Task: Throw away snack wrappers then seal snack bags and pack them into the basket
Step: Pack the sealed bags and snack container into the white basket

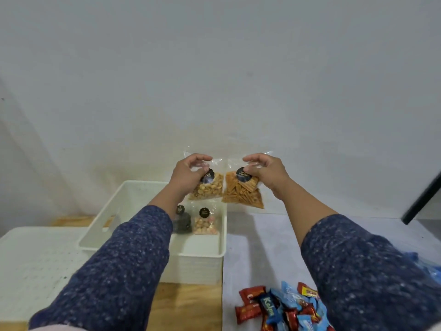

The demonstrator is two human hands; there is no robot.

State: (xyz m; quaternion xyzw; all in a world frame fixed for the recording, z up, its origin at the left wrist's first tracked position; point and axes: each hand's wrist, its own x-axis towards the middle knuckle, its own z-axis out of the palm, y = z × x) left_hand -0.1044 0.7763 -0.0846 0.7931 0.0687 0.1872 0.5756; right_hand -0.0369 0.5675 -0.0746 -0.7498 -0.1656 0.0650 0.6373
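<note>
My left hand (188, 174) grips the top of a clear bag of pale nuts (210, 188), held in the air over the far right corner of the white basket (152, 248). My right hand (267, 172) grips a clear bag of orange sticks (243, 192), which hangs just right of the basket's edge. The two bags touch side by side. Inside the basket lie a bag of dark snacks (182, 222) and a bag of pale round snacks (206, 223).
A heap of red and blue snack wrappers (284, 306) lies on the grey cloth (257, 235) at the front right. A blue plastic bag (429, 271) shows at the right edge. A white mat (35, 266) covers the wooden table (186, 304) at the left.
</note>
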